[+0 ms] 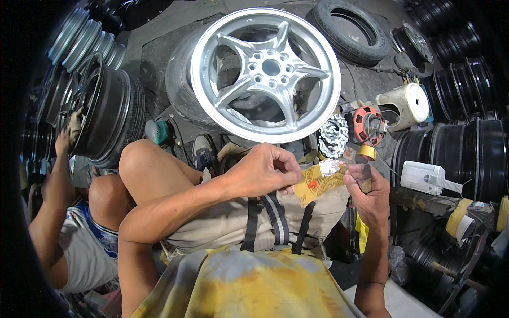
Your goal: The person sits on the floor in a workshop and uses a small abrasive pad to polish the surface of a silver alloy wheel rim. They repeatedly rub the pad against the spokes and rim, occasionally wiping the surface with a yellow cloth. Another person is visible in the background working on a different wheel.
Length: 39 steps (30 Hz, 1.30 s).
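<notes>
A small piece of sandpaper [319, 185], its tan printed backing showing, is stretched between my two hands over my lap. My left hand [268, 168] pinches its left edge. My right hand [370, 193] grips the other end between thumb and fingers, where a dark grey patch shows near the fingertips. Silvery stains mark the sheet's upper part. Just beyond my hands, a silver multi-spoke wheel rim [271, 66] lies face up on a black tire [183, 79].
Another person [82, 233] sits at my left, one hand at a dark wheel [108, 111]. Farther off lies a loose tire [350, 32]. To the right are a red round device [369, 126], a dirty white stool [403, 106], a yellow tape roll [366, 153] and stacked black rims [445, 153].
</notes>
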Tool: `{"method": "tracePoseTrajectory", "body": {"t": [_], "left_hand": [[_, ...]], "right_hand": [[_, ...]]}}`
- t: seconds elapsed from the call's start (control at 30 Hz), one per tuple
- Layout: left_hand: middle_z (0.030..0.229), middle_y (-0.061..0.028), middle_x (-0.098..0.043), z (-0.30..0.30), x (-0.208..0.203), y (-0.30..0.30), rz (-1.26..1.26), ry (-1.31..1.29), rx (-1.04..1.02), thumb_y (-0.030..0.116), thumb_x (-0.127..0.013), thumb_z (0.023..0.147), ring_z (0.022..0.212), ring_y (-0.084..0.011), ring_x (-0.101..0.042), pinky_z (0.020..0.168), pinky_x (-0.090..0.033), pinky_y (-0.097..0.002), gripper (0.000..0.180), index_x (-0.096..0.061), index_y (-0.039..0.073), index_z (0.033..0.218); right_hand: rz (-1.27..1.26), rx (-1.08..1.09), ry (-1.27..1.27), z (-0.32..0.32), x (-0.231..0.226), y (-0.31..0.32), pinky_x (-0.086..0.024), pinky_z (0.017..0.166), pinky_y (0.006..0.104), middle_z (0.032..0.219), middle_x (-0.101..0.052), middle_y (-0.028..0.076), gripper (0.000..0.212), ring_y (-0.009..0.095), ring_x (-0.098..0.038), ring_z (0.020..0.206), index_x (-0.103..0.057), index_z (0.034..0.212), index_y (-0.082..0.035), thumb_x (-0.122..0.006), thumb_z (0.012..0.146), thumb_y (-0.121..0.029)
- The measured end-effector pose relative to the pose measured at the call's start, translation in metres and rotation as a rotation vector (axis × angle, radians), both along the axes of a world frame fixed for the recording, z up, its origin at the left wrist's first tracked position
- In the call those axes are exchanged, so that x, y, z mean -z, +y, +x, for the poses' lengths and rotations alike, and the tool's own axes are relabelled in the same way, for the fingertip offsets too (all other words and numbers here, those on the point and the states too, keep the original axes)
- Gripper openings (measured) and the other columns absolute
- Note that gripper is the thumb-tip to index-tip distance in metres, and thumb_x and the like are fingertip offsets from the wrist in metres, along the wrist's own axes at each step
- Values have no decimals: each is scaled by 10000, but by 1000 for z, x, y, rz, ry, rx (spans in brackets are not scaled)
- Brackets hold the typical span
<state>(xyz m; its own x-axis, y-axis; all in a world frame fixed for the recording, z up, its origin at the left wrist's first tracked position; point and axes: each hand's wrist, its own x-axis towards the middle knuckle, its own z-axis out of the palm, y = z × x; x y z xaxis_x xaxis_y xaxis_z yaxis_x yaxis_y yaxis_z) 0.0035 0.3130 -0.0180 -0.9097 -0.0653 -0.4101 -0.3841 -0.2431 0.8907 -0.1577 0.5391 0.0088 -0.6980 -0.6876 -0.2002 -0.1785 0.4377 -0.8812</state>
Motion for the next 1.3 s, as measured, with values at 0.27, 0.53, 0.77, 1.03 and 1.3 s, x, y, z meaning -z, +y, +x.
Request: {"method": "tracePoseTrajectory", "body": {"t": [0.27, 0.53, 0.77, 1.03, 1.3], "left_hand": [[876, -61, -735, -3, 1, -7, -15, -8, -123, 80, -676, 966, 681, -49, -669, 630, -554, -194, 180, -718, -35, 1098], [941, -51, -739, 1, -24, -53, -414, 165, -306, 84, -674, 957, 830, -87, -685, 750, -577, -238, 180, -748, 22, 1108], [964, -87, -741, -20, -77, -151, -844, 473, -437, 209, -686, 980, 832, -128, -712, 729, -606, -269, 264, -730, 24, 1163], [935, -49, -730, -19, -47, -166, -880, 313, -484, 197, -681, 985, 823, -94, -688, 740, -586, -236, 249, -733, 19, 1152], [922, -58, -733, -20, -57, -153, -885, 322, -480, 181, -669, 992, 827, -88, -683, 740, -585, -239, 232, -733, 16, 1143]], "right_hand": [[-94, -5, -163, -5, 14, 4, -501, 805, 238, 946, -722, 25, 177, 69, -628, 872, -701, 1096, 5, -694, 940, -76], [-12, 134, -231, -20, 47, 5, -459, 757, 238, 928, -714, 30, 197, 54, -576, 809, -696, 1116, -6, -655, 984, -146], [33, -56, 34, -3, 96, -3, -495, 745, 275, 890, -711, 38, 197, 91, -615, 811, -707, 1116, 0, -662, 979, -134], [-4, -178, 370, 20, 96, -60, -510, 649, 363, 893, -698, 151, 282, 266, -657, 705, -701, 1205, -48, -660, 927, -52], [13, -247, 578, 33, 113, -86, -513, 609, 412, 859, -682, 140, 418, 309, -659, 675, -653, 1316, -97, -708, 901, -78]]}}
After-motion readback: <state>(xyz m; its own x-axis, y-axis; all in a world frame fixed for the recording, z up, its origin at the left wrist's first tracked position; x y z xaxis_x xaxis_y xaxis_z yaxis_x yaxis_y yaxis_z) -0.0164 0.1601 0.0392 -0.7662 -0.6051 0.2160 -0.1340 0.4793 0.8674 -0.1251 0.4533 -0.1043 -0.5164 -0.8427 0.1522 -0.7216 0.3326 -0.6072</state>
